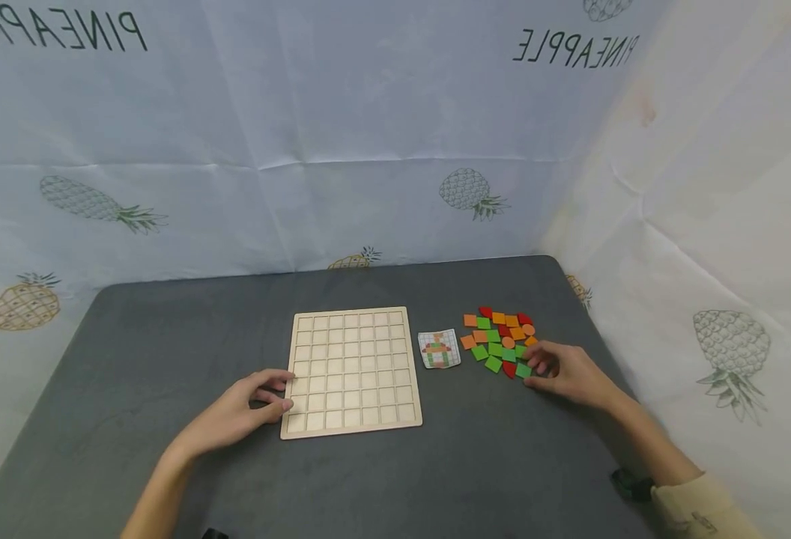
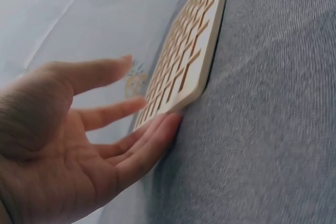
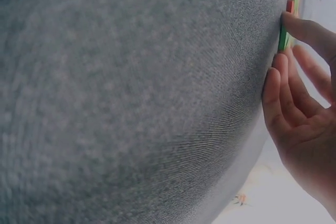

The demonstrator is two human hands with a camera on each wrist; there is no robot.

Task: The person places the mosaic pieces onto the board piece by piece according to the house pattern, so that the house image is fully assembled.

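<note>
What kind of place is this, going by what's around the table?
Probably an indoor tabletop workspace screened off with fabric, though the wider room isn't visible. Pineapple-print cloth hangs behind and to the right of a dark table, where a gridded wooden board and coloured tiles are set out.
</note>
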